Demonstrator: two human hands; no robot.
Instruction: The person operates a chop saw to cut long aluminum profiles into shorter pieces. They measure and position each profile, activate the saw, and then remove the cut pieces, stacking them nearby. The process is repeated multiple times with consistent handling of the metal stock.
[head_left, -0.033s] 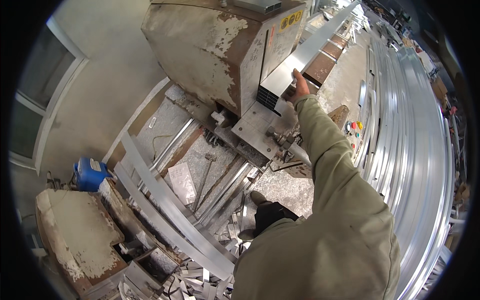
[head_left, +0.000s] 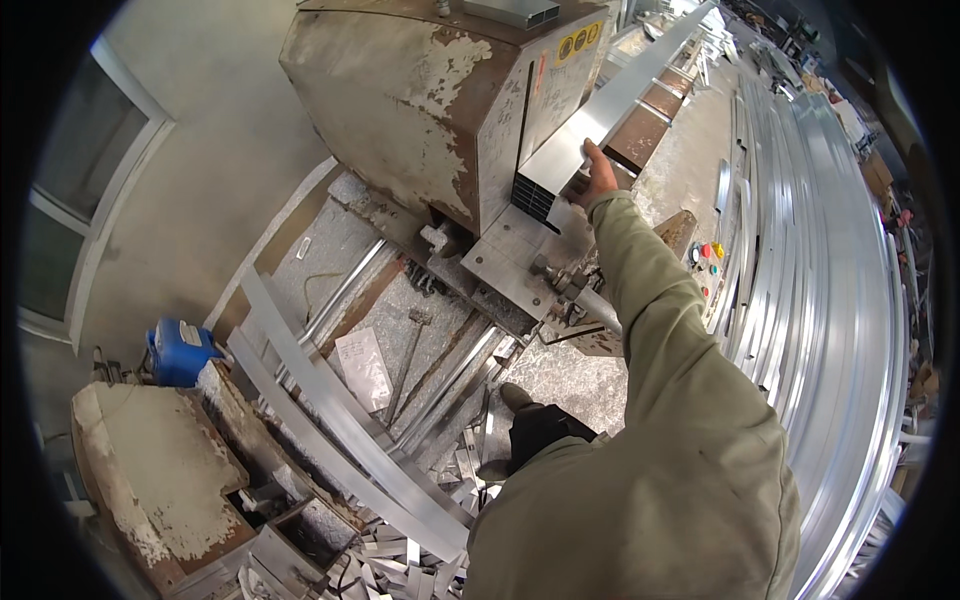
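Observation:
My right hand (head_left: 599, 174) reaches forward from an olive sleeve and grips the near end of a bundle of long silver aluminium profiles (head_left: 566, 152). The thumb lies on the top face; the other fingers are partly hidden at the right side. Several dark hollow openings show at the cut end. The profiles rest on the metal bed (head_left: 507, 262) of a saw-like machine, against its worn beige housing (head_left: 390, 100), and run away to the far right. My left hand is not in view.
Right of my arm are coloured push buttons (head_left: 708, 252) and a large stack of long aluminium profiles (head_left: 820, 300). Two metal strips (head_left: 335, 400) slant across the left, near a blue canister (head_left: 182, 350) and a second beige machine head (head_left: 150, 470). Offcuts (head_left: 395, 560) litter the bottom.

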